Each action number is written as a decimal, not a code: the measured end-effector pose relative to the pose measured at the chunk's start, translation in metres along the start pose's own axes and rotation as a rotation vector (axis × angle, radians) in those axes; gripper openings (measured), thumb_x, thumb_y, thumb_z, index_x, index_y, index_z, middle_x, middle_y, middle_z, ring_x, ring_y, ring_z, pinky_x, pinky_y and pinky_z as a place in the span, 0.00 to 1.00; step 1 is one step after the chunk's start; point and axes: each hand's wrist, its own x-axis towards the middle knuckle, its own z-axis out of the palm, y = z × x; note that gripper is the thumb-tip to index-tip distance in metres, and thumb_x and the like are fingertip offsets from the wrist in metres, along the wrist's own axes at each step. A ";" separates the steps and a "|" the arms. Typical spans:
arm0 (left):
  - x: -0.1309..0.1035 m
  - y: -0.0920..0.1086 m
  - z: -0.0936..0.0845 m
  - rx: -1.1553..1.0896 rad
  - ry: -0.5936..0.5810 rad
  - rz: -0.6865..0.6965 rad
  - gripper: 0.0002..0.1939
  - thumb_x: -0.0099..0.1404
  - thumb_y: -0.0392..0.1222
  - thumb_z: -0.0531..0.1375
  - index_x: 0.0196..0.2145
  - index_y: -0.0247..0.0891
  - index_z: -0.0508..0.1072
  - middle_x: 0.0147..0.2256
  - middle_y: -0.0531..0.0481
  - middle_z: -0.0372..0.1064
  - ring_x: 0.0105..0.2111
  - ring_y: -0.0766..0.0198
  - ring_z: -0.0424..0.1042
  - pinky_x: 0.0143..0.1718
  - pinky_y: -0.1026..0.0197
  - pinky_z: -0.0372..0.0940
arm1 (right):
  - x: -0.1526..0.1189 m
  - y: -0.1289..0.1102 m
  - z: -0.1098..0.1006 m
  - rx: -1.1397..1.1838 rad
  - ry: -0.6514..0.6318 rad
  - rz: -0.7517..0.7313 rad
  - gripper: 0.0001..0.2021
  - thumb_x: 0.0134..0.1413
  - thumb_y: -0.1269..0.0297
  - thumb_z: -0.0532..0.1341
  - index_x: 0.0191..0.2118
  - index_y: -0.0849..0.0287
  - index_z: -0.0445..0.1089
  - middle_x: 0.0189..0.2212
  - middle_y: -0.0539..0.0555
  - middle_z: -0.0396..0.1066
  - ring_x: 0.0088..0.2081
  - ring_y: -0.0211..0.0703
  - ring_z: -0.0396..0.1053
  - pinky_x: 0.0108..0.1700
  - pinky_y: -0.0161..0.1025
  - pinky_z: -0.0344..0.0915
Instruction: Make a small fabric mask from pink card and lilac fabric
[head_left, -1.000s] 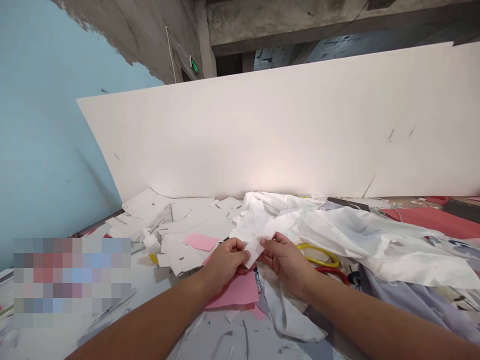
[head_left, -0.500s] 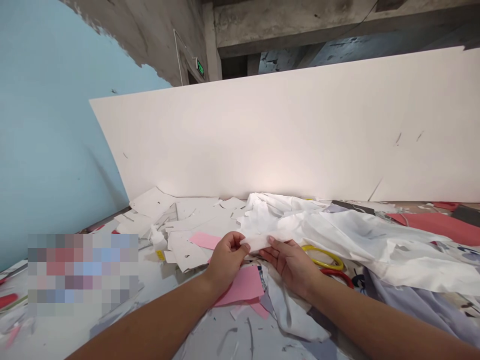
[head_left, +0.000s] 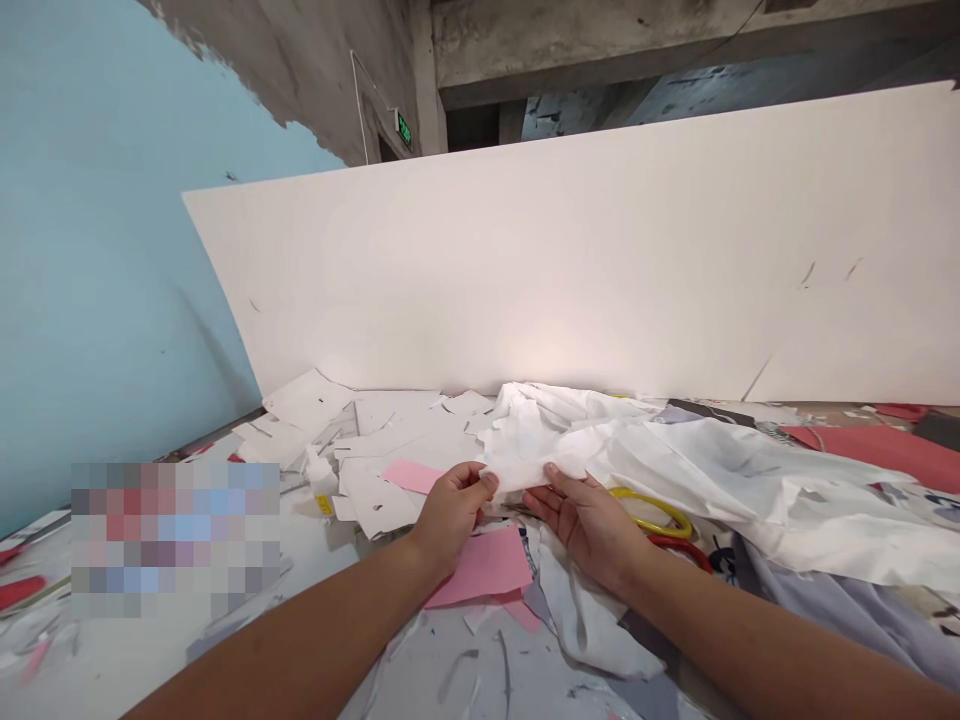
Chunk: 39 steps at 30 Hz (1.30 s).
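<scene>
While the two hands face each other over the littered table [head_left: 360, 665], a small white piece [head_left: 517, 476] is stretched between them, in front of the rumpled white cloth [head_left: 697, 470]; whether it is paper or fabric, I can't tell from where I stand. The left hand [head_left: 452, 515] has thumb and forefinger closed on the piece's left end. The right hand [head_left: 589, 525] has its thumb pressed on the other end, its fingers spread loosely underneath.

Just below the left hand lies a pink sheet [head_left: 491, 568], with another pink piece [head_left: 411, 476] beyond that hand, on top of the white paper scraps [head_left: 386, 425]. Left of the scraps I see a white bottle [head_left: 321, 478] with a yellow label. Beside the right hand are a yellow loop [head_left: 684, 520] and a red loop [head_left: 701, 552], partly covered. Over to the right, lavender cloth [head_left: 832, 600] lies under the white cloth, and a red sheet [head_left: 870, 445] sits farther back. Behind everything stands a big white panel [head_left: 525, 250], near a blue wall [head_left: 90, 250].
</scene>
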 end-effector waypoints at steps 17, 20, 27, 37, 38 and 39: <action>-0.001 0.004 0.003 -0.056 0.056 -0.031 0.11 0.52 0.44 0.60 0.31 0.36 0.65 0.24 0.49 0.69 0.26 0.67 0.70 0.23 0.69 0.62 | 0.004 -0.012 0.002 -0.120 0.117 -0.080 0.15 0.34 0.70 0.68 0.26 0.57 0.60 0.19 0.46 0.67 0.22 0.34 0.68 0.30 0.32 0.72; -0.002 0.005 0.004 -0.053 0.061 -0.018 0.12 0.52 0.44 0.60 0.31 0.36 0.65 0.25 0.49 0.70 0.25 0.68 0.70 0.25 0.68 0.64 | 0.004 -0.013 0.002 -0.158 0.143 -0.105 0.12 0.36 0.68 0.67 0.26 0.57 0.62 0.18 0.46 0.67 0.22 0.33 0.68 0.29 0.31 0.71; -0.002 0.008 0.004 0.023 0.070 0.055 0.14 0.51 0.47 0.61 0.32 0.36 0.66 0.23 0.50 0.71 0.25 0.67 0.70 0.26 0.66 0.64 | 0.006 -0.013 -0.001 -0.262 0.179 -0.193 0.09 0.37 0.65 0.67 0.25 0.57 0.65 0.18 0.44 0.65 0.23 0.31 0.67 0.31 0.28 0.70; -0.002 0.023 -0.002 0.094 0.039 0.083 0.13 0.52 0.48 0.59 0.33 0.38 0.66 0.26 0.50 0.69 0.30 0.62 0.72 0.26 0.66 0.61 | 0.011 -0.053 -0.004 -0.636 -0.086 -0.158 0.09 0.39 0.63 0.64 0.23 0.60 0.63 0.19 0.48 0.69 0.27 0.42 0.72 0.29 0.35 0.69; -0.002 0.024 -0.002 0.111 0.016 0.075 0.13 0.52 0.48 0.59 0.33 0.37 0.66 0.25 0.50 0.69 0.29 0.62 0.72 0.25 0.66 0.61 | 0.012 -0.057 -0.005 -0.678 -0.100 -0.141 0.09 0.40 0.63 0.64 0.23 0.60 0.63 0.19 0.49 0.70 0.26 0.42 0.72 0.28 0.35 0.69; -0.002 0.026 -0.003 0.133 -0.004 0.072 0.13 0.52 0.47 0.59 0.33 0.37 0.66 0.25 0.50 0.69 0.28 0.63 0.72 0.25 0.66 0.60 | 0.012 -0.060 -0.005 -0.718 -0.113 -0.127 0.09 0.41 0.63 0.63 0.23 0.60 0.62 0.19 0.50 0.71 0.26 0.42 0.72 0.28 0.34 0.68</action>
